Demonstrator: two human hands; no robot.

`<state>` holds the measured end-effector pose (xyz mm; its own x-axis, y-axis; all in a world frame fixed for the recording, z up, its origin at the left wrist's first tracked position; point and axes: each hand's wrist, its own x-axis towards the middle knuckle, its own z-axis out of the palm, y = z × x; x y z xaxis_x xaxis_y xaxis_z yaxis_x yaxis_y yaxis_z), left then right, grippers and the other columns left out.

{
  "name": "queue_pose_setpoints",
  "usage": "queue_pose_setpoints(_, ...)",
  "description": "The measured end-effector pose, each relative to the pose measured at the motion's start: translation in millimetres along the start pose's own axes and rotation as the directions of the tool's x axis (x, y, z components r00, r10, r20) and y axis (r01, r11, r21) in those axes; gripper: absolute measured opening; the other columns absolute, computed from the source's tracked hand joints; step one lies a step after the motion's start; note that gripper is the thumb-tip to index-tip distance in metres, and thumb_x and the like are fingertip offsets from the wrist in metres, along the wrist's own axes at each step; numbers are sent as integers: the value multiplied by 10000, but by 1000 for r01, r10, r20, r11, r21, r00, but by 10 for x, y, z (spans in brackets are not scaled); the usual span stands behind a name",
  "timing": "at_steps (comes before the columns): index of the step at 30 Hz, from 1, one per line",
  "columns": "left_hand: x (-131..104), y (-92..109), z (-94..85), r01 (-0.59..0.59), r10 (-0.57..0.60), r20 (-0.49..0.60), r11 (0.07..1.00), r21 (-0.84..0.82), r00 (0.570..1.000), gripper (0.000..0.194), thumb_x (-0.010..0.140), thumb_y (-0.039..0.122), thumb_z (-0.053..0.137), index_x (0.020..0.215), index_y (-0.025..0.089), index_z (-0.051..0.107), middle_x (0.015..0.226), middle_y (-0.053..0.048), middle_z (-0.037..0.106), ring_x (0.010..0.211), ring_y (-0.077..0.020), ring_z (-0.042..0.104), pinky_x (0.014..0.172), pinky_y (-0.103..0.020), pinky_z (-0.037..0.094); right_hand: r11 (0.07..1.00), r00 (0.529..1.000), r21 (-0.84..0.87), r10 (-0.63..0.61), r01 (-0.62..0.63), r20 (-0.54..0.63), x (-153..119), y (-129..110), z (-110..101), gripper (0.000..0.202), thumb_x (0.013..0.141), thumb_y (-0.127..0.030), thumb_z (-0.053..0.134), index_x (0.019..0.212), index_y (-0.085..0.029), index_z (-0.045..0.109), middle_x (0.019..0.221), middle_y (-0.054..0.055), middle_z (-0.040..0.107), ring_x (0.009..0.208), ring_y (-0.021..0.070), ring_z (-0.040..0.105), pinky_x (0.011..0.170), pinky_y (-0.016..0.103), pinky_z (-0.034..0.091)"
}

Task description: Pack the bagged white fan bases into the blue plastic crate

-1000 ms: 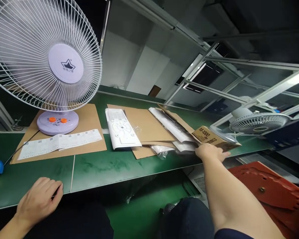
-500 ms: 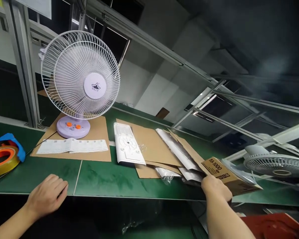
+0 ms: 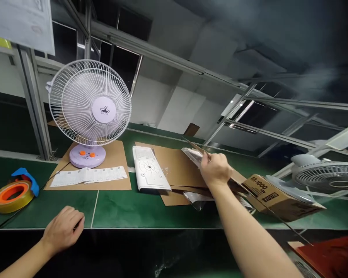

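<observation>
The right hand (image 3: 216,168) has its fingers clamped on the edge of a thin cardboard sheet (image 3: 195,146), seen nearly edge-on and tilted over the flat cardboard (image 3: 176,164) on the green table (image 3: 127,210). The left hand (image 3: 64,227) is at the table's near edge, its fingers curled together. A white plastic panel (image 3: 150,168) lies partly on the flat cardboard. Left of it, a lilac fan (image 3: 88,154) stands upright on a brown mat (image 3: 117,154), a printed paper strip (image 3: 89,175) before its base. A carton marked M-1000 (image 3: 275,197) sits at the right, and a yellow tape roll (image 3: 5,206) at the left
</observation>
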<state>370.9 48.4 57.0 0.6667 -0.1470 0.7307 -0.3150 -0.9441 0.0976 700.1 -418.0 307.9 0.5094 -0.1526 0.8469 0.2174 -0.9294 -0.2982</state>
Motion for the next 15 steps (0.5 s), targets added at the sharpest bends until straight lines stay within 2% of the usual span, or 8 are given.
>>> queue_pose_setpoints(2,13,-12,2,90,-88,41,994,-61,995,279,1056,206,534,852,196,724,719,-33,625,689,-199,591,710,-351,495,998,996,70,6,0,-87,-148,-315,27,236,942,-391,576,781,-240,492,886,111,605,831,276,570,703,383,353)
queue_pose_setpoints(4,70,-34,-2,242,-229,95,957,-159,969,313,1073,291,528,842,213,725,705,-28,632,677,-196,606,699,-336,502,988,982,145,70,-44,-177,-385,-602,-15,274,976,-410,540,768,-259,445,832,118,602,836,305,608,715,399,413)
queue_pose_setpoints(7,295,-32,-13,489,-445,202,802,-344,872,375,1070,457,544,847,225,738,798,-51,712,752,-216,671,736,-340,532,949,948,303,172,-87,-268,-931,-1049,-220,304,1033,-464,564,834,-235,540,854,144,657,845,330,674,745,433,519)
queue_pose_setpoints(9,548,36,-13,595,-515,301,658,-462,803,442,1050,571,566,860,217,750,877,-78,759,854,-248,712,818,-364,553,890,917,456,198,-20,-346,-1399,-1377,-417,251,1048,-422,649,960,-187,654,978,172,716,938,341,720,848,477,590)
queue_pose_setpoints(11,855,164,-15,635,-507,397,494,-593,765,548,1009,696,584,868,197,761,881,-104,778,902,-277,736,900,-399,564,823,897,559,168,101,-409,-1908,-1669,-584,114,1008,-277,735,961,-189,680,986,144,721,969,335,730,998,593,602)
queue_pose_setpoints(13,1174,324,-51,617,-437,469,307,-724,767,654,945,802,615,946,170,780,952,-144,801,966,-307,758,969,-440,570,749,886,644,179,160,-428,-2420,-1843,-640,122,929,-170,799,975,-226,700,922,89,697,933,322,728,1133,752,515)
queue_pose_setpoints(14,1325,405,-94,604,-393,499,212,-769,773,700,925,835,620,1017,161,785,1030,-164,807,1033,-321,760,1009,-460,563,710,867,676,195,198,-459,-2667,-1874,-612,140,914,-169,796,939,-268,699,876,60,679,829,307,717,1117,800,511)
queue_pose_setpoints(15,1463,481,-159,592,-351,525,115,-798,776,755,904,870,617,1094,158,782,1111,-179,802,1099,-335,754,1038,-480,554,680,823,677,191,283,-536,-2903,-1875,-550,156,898,-206,807,962,-320,723,804,31,652,717,306,696,1058,826,544)
